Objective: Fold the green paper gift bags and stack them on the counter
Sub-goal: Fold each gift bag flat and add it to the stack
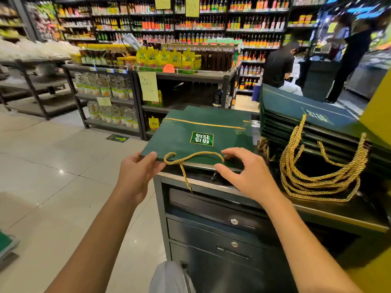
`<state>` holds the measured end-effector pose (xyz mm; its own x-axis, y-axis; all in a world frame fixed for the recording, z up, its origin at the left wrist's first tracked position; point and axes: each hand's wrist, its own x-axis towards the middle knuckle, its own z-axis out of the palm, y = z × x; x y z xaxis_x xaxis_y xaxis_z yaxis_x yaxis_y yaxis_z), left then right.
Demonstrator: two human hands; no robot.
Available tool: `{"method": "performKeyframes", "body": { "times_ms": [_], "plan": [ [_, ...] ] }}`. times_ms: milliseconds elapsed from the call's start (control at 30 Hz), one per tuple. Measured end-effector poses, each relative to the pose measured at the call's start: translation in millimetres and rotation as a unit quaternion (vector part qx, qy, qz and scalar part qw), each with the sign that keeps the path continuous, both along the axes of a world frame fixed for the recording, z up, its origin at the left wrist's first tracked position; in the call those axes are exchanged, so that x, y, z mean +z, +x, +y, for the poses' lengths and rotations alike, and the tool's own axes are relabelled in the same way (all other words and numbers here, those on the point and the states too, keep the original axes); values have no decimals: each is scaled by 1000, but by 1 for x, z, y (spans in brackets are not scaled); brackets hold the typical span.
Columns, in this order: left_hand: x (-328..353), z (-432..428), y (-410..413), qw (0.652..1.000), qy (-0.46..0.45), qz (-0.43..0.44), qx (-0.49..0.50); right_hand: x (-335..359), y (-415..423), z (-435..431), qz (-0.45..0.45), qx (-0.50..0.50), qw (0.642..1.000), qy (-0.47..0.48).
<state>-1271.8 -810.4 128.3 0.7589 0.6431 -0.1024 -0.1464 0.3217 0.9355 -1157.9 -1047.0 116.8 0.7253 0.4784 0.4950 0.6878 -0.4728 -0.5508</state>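
Stood at a desk [198,179] in a shop aisle. Had a green paper bag [190,127] folded flat at mid-frame, lying on the desk with its left part jutting past the desk's edge. Pinched its near left corner with the left hand [137,172], thumb on top, fingers hidden beneath. Set the right hand [251,174] on the bag's near edge, fingers spread and arched, thumb against the rim; could not tell whether gripping or only pressing. Saw a gold cord handle [191,157] looping between the two hands, one end dangling over the drawers [222,220] below. Saw a stack of folded bags [296,108] at the right of the frame, just beside, its cords [317,183] spilling toward the bottom. Shelves of bottles [211,24] across the top.
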Motion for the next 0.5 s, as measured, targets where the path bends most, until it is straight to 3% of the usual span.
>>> {"method": "performKeyframes", "body": {
  "times_ms": [267,500],
  "plan": [
    [17,-16,-9,996,-17,-76,-37,24,-18,41,-121,-8,972,-203],
    [23,-21,-10,984,85,-136,-74,39,-27,54,-183,-64,968,-156]
  ]
}}
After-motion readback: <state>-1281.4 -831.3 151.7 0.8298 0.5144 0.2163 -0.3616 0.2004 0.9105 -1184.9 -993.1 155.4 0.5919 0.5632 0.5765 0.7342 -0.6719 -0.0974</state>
